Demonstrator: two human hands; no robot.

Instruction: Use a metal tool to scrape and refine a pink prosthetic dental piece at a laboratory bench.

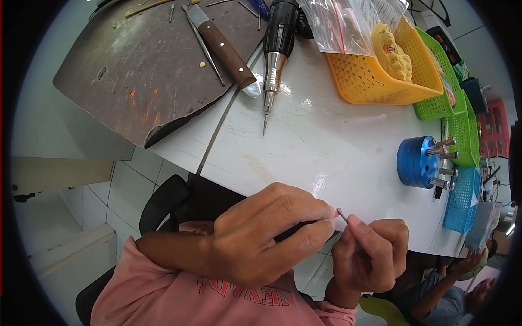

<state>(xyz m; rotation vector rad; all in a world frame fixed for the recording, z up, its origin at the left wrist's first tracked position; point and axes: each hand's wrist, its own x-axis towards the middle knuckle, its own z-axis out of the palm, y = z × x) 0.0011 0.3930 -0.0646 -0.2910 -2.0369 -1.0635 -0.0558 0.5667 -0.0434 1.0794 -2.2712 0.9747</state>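
Observation:
My left hand (269,233) is closed at the near edge of the white table (228,146), its fingertips pinching a tiny pinkish piece (333,212), partly hidden. Just right of it, my right hand (370,252) grips a thin metal tool (342,216) between thumb and fingers, with the tool's tip at or very near that piece; contact is unclear. Above them on the table, a black-and-silver rotary handpiece (280,32) lies with its fine bit pointing toward me.
A worn dark mat (109,65) holds a wooden-handled knife (225,49) and metal instruments. An orange basket (353,81) with a yellow cast, green baskets (462,136), a blue tool stand (413,163) and blue tray (457,212) line the right. Another person (435,293) sits lower right.

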